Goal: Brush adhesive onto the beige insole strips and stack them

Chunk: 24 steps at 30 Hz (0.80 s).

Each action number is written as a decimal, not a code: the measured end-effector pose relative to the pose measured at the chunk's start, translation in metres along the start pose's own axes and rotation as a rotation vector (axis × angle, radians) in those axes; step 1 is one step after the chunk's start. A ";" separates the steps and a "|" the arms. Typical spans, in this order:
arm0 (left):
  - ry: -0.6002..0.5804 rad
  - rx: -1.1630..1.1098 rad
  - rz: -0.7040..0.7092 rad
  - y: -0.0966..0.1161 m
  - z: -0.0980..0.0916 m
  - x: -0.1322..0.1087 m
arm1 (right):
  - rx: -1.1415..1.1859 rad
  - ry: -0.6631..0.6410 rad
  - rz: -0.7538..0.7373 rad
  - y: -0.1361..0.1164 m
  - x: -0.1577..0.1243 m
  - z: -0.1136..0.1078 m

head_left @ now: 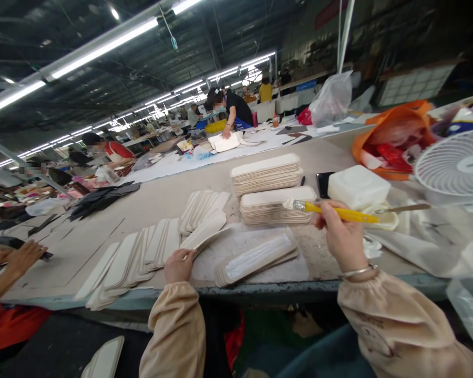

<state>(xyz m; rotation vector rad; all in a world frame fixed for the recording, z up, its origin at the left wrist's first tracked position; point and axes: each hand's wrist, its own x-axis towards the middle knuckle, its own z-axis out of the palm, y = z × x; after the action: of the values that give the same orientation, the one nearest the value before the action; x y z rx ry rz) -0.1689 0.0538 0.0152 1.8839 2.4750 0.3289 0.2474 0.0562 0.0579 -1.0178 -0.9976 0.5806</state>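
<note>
My right hand (341, 233) is closed around a yellow-handled brush (339, 211), its bristles pointing left over a stack of cream oblong pieces (278, 205). My left hand (178, 265) pinches the near end of one cream piece (203, 233) and lays it on a fanned row of the same pieces (137, 257). Between my hands a small pile of pieces lies on the table, its top one (258, 255) glistening white with glue. A second, taller stack (266, 173) stands behind the first.
A white plastic tub (357, 185) and a black phone (323, 184) sit behind the brush. A white fan (455, 165) and an orange bag (390, 136) stand at the right. A co-worker's hand (18, 260) rests at the left edge. Other people work along the long table (161, 199).
</note>
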 end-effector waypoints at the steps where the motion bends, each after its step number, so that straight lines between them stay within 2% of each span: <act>1: -0.018 -0.005 0.004 0.000 0.001 0.000 | 0.007 -0.011 0.005 0.000 -0.001 0.001; 7: -0.133 0.006 0.014 0.003 0.008 0.000 | -0.018 -0.048 0.027 0.000 -0.005 0.004; 12: -0.096 0.050 0.005 0.010 0.013 0.003 | -0.035 -0.055 0.021 0.003 -0.006 0.004; 19: -0.103 0.102 -0.030 0.012 0.022 0.004 | -0.018 -0.046 0.007 0.008 -0.007 0.003; 24: -0.106 0.106 -0.049 0.015 0.021 0.002 | -0.044 -0.059 0.019 0.007 -0.008 0.004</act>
<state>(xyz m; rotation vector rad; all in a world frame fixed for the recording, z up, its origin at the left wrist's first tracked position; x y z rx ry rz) -0.1528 0.0631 -0.0028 1.8215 2.5095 0.0962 0.2401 0.0545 0.0493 -1.0553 -1.0574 0.6090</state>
